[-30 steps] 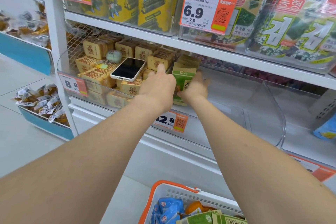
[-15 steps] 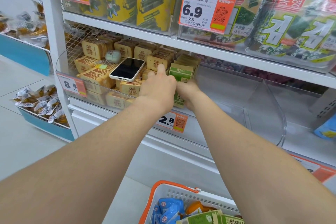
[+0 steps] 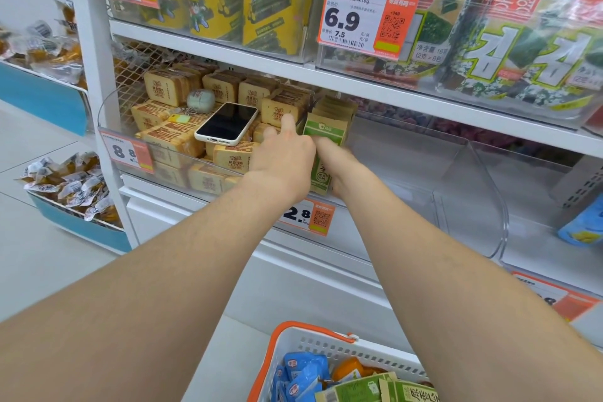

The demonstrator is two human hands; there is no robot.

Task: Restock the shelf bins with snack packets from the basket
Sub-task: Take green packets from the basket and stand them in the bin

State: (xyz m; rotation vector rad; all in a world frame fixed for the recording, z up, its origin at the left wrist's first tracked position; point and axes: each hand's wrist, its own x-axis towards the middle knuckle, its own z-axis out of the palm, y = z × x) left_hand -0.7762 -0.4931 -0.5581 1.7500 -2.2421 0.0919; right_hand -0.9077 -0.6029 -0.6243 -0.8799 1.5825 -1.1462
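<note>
Right hand (image 3: 339, 170) closed onto green packet (image 3: 321, 140); tag "2.8" (image 3: 305, 215)

Two hands (image 3: 280, 158), one phone (image 3: 226, 123), one basket (image 3: 326, 344), three yellow canisters (image 3: 274, 10), four visible price tags (image 3: 367, 18)

Single head-worn view, forward and down (close in) toward shelf bins (image 3: 463, 153)

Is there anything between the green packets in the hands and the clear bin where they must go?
Nothing visible does. The green packets already stand inside the clear bin, between left hand and right hand.
</note>
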